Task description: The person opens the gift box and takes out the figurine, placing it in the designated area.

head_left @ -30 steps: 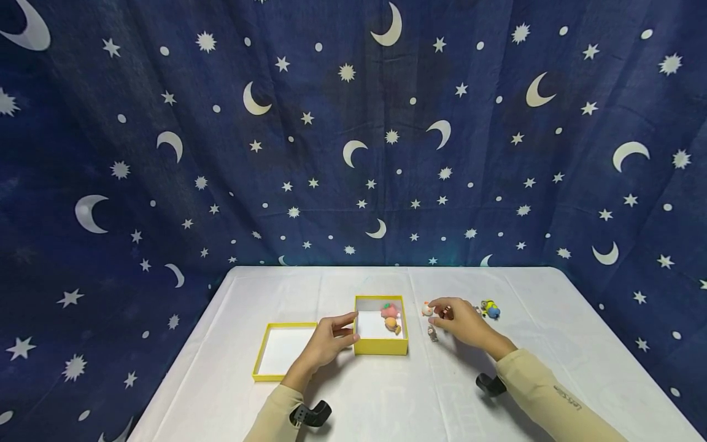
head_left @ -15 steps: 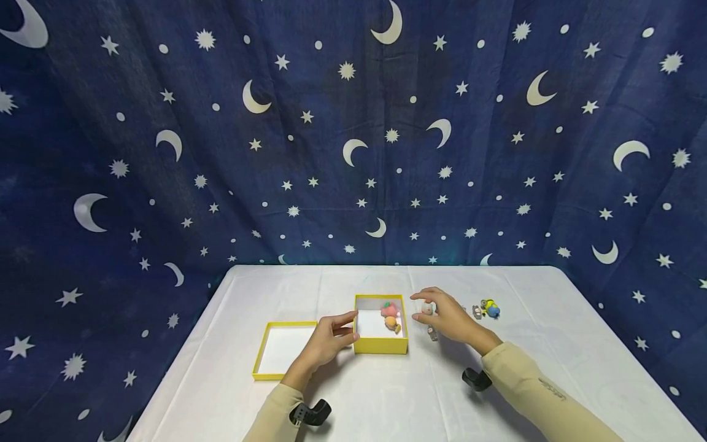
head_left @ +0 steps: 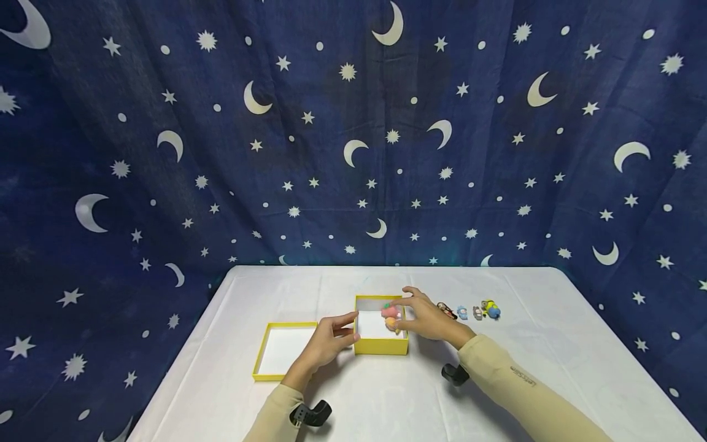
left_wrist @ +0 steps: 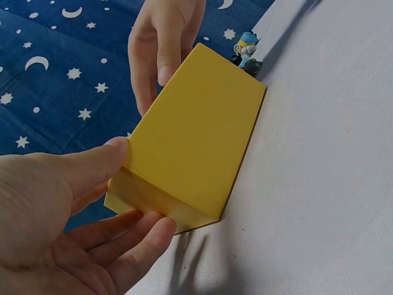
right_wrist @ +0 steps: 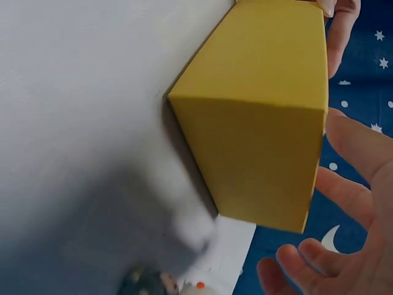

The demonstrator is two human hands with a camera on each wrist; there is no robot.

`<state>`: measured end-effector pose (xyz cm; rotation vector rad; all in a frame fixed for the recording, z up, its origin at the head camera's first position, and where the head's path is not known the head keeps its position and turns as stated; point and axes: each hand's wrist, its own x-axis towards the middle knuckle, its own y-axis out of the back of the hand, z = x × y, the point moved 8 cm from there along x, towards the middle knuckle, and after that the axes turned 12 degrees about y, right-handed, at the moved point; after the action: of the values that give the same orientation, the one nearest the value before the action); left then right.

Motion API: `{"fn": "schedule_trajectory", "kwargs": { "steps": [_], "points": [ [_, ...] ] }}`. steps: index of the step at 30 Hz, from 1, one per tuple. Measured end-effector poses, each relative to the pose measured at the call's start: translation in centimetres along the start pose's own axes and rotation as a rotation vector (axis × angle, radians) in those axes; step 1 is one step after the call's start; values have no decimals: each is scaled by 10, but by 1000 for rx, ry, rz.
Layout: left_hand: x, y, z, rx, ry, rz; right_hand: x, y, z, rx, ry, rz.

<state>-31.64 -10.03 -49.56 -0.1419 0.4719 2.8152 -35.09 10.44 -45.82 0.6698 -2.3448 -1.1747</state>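
A yellow box [head_left: 381,347] with a white inside stands open-topped on the table. My left hand [head_left: 326,344] holds its left end, the thumb near the front corner and the fingers [left_wrist: 147,236] against the side wall. A pink peach-like figure [head_left: 389,312] and an orange figure [head_left: 391,323] lie inside the box. My right hand [head_left: 433,316] reaches over the right wall, index finger and thumb spread near the two figures. Its fingertips are hidden behind the box in the right wrist view, so contact cannot be told; the other fingers [right_wrist: 295,264] hang loosely.
A yellow-rimmed white lid [head_left: 284,350] lies left of the box. Right of my right hand sit a dark brown figure [head_left: 446,311], a blue figure [head_left: 462,313], a grey figure [head_left: 477,313] and a yellow-and-blue figure [head_left: 490,309]. A starry curtain [head_left: 353,153] hangs behind.
My right hand has moved left from above the small figures to over the box's right wall, uncovering the dark brown and blue figures. The left hand and box have stayed put.
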Motion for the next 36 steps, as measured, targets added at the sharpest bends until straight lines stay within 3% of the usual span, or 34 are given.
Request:
{"fn": "schedule_trajectory", "kwargs": {
  "steps": [9, 16, 20, 25, 30, 36],
  "points": [
    [-1, 0, 3, -2, 10, 4, 17, -13, -3, -14, -54, -57],
    [-17, 1, 26, -8, 6, -3, 23, -18, 0, -73, -139, -58],
    [-21, 1, 31, 9, -19, 3, 26, -18, 2, -95, -210, -47],
    [-16, 2, 24, 6, -17, 7, 30, -18, 1, -173, -271, -49],
    [-4, 0, 6, 29, 5, 13, 31, -19, 0, -242, -254, -37],
    [0, 0, 0, 14, 2, 7, 28, -15, 0, -163, -219, 6]
  ]
}}
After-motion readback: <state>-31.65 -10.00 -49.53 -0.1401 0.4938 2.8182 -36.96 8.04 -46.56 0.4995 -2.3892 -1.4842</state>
